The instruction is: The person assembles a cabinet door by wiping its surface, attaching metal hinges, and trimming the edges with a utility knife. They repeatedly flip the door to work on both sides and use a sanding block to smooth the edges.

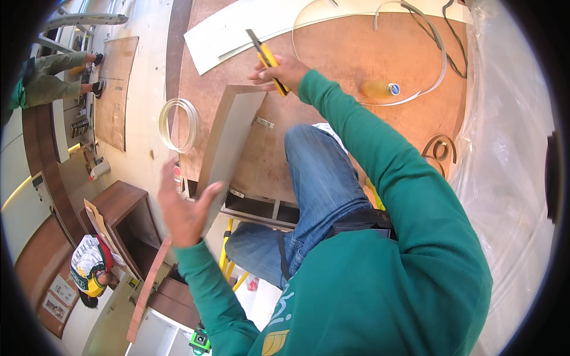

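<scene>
Trimming step: right hand [278, 72] grips a yellow utility knife [266, 59] at the panel's [228, 139] twelve o'clock end; left hand [183, 207], open, steadies its six o'clock edge; next needs a controlled cut along the edge

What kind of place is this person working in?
Probably a carpentry or furniture-fitting site. The right hand holds a yellow utility knife at the end of a grey board on a brown worktable, with a coil of edge strip and an unfinished wooden cabinet nearby.
</scene>
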The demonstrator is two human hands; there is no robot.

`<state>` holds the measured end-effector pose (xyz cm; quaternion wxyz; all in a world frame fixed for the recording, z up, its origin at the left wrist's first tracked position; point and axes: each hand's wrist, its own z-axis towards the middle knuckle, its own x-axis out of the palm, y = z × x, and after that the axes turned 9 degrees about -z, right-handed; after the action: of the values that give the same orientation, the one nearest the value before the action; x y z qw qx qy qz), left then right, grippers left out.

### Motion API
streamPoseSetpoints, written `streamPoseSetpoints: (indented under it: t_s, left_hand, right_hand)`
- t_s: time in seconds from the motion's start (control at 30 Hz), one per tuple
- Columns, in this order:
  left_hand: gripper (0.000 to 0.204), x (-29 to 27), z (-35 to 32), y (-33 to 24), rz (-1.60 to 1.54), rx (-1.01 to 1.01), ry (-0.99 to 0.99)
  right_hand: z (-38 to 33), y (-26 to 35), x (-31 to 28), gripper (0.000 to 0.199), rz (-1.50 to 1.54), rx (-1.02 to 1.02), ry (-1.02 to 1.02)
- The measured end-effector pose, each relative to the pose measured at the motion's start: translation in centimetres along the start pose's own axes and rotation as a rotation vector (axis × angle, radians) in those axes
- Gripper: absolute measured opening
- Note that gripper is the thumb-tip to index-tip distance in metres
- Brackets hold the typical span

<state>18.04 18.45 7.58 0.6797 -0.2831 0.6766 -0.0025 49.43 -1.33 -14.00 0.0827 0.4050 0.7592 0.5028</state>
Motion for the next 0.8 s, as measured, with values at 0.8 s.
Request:
streamPoseSetpoints:
  t_s: [0.8]
  left_hand:
    - [0.04,6.2,6.3,-5.9,-0.15,-0.211,0.038]
  right_hand:
    - [-18.9,-7.0,-4.4,0.037,-1.063,-0.156,0.107]
